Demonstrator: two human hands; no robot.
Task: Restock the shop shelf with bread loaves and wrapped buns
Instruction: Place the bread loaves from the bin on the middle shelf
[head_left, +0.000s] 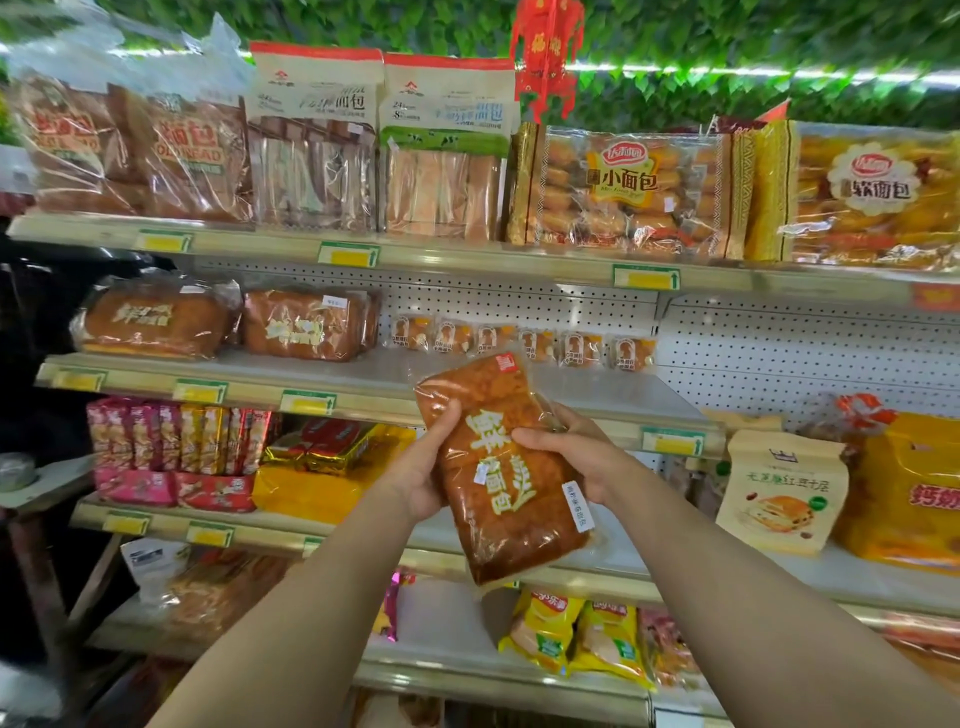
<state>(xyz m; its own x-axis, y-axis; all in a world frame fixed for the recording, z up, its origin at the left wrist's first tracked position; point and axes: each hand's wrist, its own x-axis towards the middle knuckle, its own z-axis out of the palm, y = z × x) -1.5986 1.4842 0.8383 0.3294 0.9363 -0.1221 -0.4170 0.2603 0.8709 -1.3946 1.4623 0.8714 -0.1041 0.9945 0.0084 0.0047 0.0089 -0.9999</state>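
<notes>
A brown bread loaf (498, 467) in a clear wrapper with pale lettering is held up in front of the shelves, tilted, its top end toward the second shelf. My left hand (421, 467) grips its left edge with the thumb across the front. My right hand (571, 457) grips its right edge, fingers curled over the wrapper. Two like loaves (156, 322) (306, 325) lie on the left of the second shelf (249, 387). A row of several small wrapped buns (519, 343) stands along that shelf's pegboard back.
The top shelf (467, 260) is packed with large bread bags. On the third shelf are pink and gold snack packs (208, 457) at left and a beige bag (779, 493) at right. Yellow packets (576, 639) lie lower down. A grey stand (31, 493) juts in at far left.
</notes>
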